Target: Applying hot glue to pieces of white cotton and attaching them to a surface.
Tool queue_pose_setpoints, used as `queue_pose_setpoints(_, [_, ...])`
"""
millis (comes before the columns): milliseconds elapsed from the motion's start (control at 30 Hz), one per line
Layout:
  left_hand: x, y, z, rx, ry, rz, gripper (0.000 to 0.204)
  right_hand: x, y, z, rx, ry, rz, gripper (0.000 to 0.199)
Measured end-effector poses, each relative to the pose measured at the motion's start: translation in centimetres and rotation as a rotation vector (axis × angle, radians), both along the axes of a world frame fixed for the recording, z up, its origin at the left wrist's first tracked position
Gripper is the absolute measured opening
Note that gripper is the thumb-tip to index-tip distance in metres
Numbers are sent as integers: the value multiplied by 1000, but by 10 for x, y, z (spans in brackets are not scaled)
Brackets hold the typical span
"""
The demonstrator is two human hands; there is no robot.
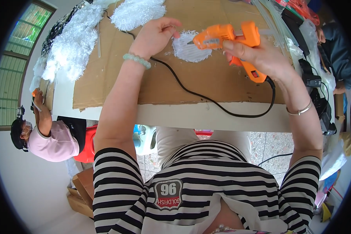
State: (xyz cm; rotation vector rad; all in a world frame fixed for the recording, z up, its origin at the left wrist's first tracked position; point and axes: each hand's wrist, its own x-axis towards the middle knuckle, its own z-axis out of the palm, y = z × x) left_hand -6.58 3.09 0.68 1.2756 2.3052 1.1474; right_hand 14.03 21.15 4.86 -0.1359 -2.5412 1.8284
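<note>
My right hand (257, 56) is wrapped round an orange hot glue gun (216, 36). Its dark nozzle points left, over a small white disc with a fringed edge (191, 52) on the cardboard. A pale glue stick (266, 32) pokes out of the gun's back end. Beside the disc's left edge is my left hand (156, 35), thumb and index finger stretched toward it with a gap between them. Nothing shows between those fingers; whether a fingertip touches the disc I cannot tell. A black cord (183, 86) leaves the gun's handle and loops across the cardboard under my left wrist.
Brown cardboard (117, 87) covers the white table (175, 117). White shaggy strands (76, 43) are heaped at the left, with another white tuft (138, 13) at the back. Clear glue sticks (267, 13) lie back right. A person in pink (52, 142) works at the left; another (337, 54) is at the right.
</note>
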Motion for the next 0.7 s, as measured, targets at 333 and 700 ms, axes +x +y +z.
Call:
queue_pose_setpoints(333, [7,-3,-5,75,177,9,26,-14,-23,-10,64,-85,-19,34])
queue_pose_setpoints(700, [10,-1,-5,72,298,-25,28,-18,-18,-18,181,-130,-40,31])
